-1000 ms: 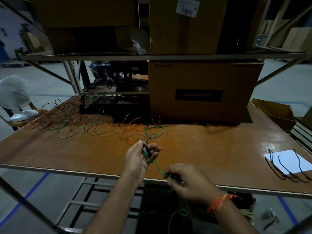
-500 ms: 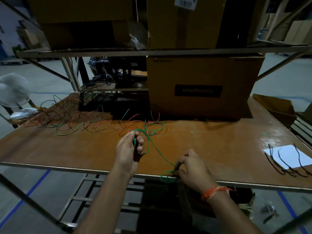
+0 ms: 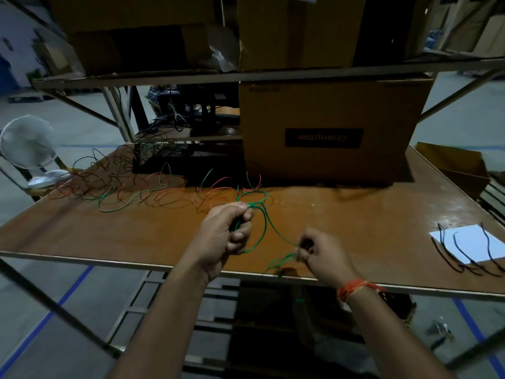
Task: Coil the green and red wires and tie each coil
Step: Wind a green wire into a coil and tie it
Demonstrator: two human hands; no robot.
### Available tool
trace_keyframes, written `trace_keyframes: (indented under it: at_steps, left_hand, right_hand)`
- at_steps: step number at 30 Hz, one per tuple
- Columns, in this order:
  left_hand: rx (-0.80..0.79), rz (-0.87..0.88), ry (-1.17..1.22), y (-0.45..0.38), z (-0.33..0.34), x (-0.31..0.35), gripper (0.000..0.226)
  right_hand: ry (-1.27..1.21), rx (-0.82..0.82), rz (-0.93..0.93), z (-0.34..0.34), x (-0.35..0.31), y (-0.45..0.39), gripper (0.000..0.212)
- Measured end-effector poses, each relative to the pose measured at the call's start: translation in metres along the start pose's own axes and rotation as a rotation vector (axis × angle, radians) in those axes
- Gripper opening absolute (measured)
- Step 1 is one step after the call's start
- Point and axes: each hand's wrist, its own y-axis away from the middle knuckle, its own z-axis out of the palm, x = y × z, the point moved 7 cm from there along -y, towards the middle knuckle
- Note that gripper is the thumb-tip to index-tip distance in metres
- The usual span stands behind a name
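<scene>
Green wire (image 3: 273,228) slants between hands.

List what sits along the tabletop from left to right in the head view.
White fan beside the table's left end → tangle of red and green wires → left hand gripping the green wire → right hand pinching the same wire → white sheet with black ties on it.

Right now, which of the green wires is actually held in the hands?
The green wire strung between the left hand and right hand; the other wires lie loose on the table.
</scene>
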Motion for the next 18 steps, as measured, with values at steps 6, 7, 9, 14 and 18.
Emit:
trace_keyframes:
  at_steps: [6,7,9,14,18]
  left_hand:
    - [-0.018,-0.051,-0.033,0.012,0.021,0.006,0.03]
    - [-0.026,-0.085,-0.086,0.016,0.025,0.003,0.03]
    - [-0.03,-0.138,-0.142,0.026,0.033,-0.006,0.03]
    - [0.035,-0.172,-0.084,0.045,0.045,-0.019,0.029]
    - [0.114,-0.241,-0.117,0.061,0.044,-0.031,0.029]
  right_hand:
    - [-0.034,-0.478,-0.24,0.036,-0.009,0.027,0.009]
    - [0.05,-0.452,-0.226,0.031,-0.003,0.022,0.007]
    - [0.098,-0.158,-0.122,0.008,0.009,0.009,0.007]
    - [-0.215,-0.471,-0.297,0.046,-0.015,0.052,0.011]
    - [-0.126,-0.14,-0.024,0.026,0.03,0.029,0.02]
